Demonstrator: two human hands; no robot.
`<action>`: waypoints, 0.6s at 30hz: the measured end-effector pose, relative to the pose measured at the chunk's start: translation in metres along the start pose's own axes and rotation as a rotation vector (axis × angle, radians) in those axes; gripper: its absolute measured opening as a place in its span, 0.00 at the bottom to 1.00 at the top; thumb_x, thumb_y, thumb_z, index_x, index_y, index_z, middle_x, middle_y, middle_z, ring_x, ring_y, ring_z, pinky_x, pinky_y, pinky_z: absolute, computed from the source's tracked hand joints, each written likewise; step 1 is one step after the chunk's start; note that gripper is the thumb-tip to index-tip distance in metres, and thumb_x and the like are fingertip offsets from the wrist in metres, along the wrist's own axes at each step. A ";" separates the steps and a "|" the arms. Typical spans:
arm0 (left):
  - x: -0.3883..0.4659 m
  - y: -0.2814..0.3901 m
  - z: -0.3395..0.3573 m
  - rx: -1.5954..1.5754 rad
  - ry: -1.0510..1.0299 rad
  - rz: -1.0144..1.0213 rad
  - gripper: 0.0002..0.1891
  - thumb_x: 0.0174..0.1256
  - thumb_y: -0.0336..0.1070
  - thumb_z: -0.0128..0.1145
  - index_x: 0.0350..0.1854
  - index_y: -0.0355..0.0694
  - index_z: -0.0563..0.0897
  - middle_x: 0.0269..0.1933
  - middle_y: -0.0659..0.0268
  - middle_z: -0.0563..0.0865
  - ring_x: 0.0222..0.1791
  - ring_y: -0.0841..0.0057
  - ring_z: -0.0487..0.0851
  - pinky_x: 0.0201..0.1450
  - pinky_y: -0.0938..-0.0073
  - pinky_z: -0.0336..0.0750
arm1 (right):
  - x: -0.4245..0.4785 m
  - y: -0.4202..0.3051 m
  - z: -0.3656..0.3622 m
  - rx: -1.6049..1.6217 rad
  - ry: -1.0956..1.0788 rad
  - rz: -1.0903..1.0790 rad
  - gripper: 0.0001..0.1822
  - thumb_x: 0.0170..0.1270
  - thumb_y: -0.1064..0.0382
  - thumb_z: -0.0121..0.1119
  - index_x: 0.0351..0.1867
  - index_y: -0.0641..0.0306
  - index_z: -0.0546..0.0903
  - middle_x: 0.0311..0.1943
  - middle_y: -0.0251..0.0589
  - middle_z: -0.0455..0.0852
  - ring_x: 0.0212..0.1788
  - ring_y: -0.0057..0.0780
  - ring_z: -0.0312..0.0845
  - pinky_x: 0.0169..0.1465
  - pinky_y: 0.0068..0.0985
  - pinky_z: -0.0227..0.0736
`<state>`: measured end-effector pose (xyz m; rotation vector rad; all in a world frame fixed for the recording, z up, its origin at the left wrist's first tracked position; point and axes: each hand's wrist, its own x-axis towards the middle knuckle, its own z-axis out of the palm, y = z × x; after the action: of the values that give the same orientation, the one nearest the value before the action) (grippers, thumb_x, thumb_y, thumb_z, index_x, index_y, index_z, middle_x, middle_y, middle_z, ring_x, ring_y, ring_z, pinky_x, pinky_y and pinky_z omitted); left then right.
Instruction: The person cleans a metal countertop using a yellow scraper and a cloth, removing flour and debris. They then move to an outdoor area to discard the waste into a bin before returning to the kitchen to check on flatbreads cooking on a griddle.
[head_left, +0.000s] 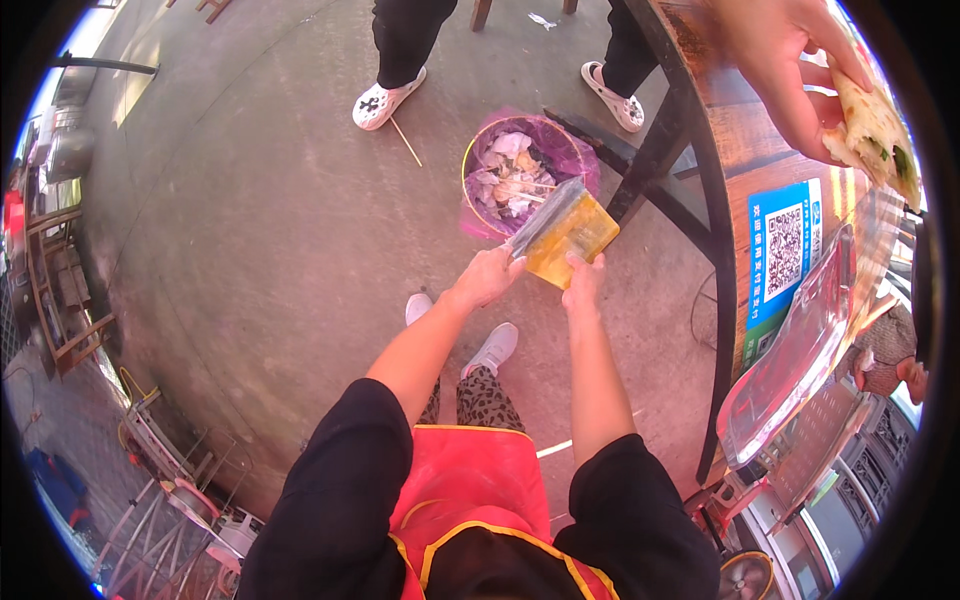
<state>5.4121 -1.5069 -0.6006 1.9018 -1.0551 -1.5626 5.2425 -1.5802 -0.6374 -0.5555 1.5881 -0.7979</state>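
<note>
Both my hands hold a flat yellow box (581, 238) with a grey side, tilted over the near right edge of a waste bin. Its exact kind is hard to tell. My left hand (489, 276) grips the grey side at its lower left corner. On the near yellow edge, my right hand (585, 282) has its thumb on top. Beneath and beyond the box stands the round bin (469, 176), lined with a purple plastic bag. Crumpled tissues (511, 144) and several thin sticks (521, 191) lie in it.
A wooden table (731, 90) stands at right, bearing a blue printed code sign (784, 247) and a clear plastic tray (791, 352). Another person's hand (784, 75) holds a filled flatbread (874, 127) above it. A person's white clogs (379, 105) flank the bin; a stick (406, 142) lies nearby.
</note>
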 end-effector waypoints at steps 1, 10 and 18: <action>0.004 0.002 -0.001 0.006 0.012 -0.020 0.18 0.70 0.45 0.48 0.47 0.32 0.76 0.19 0.56 0.79 0.14 0.67 0.78 0.21 0.64 0.74 | 0.002 0.000 -0.001 0.038 0.012 0.001 0.24 0.53 0.81 0.56 0.53 0.70 0.69 0.50 0.47 0.78 0.50 0.39 0.78 0.54 0.34 0.74; -0.018 0.008 0.004 -0.134 -0.081 -0.124 0.17 0.71 0.46 0.49 0.35 0.34 0.73 0.17 0.61 0.75 0.13 0.73 0.74 0.18 0.68 0.70 | 0.049 0.019 -0.001 -0.126 0.169 -0.049 0.31 0.55 0.79 0.56 0.62 0.72 0.61 0.54 0.54 0.74 0.52 0.42 0.77 0.52 0.33 0.76; -0.020 0.014 0.009 -0.227 -0.097 -0.184 0.17 0.71 0.47 0.48 0.36 0.34 0.74 0.16 0.63 0.74 0.11 0.75 0.73 0.14 0.71 0.67 | 0.026 0.006 -0.008 -0.276 0.040 0.024 0.27 0.55 0.80 0.56 0.58 0.71 0.65 0.50 0.50 0.76 0.50 0.40 0.77 0.52 0.32 0.75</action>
<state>5.3982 -1.4991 -0.5801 1.8250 -0.7202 -1.8085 5.2302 -1.5938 -0.6587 -0.7198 1.7510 -0.5778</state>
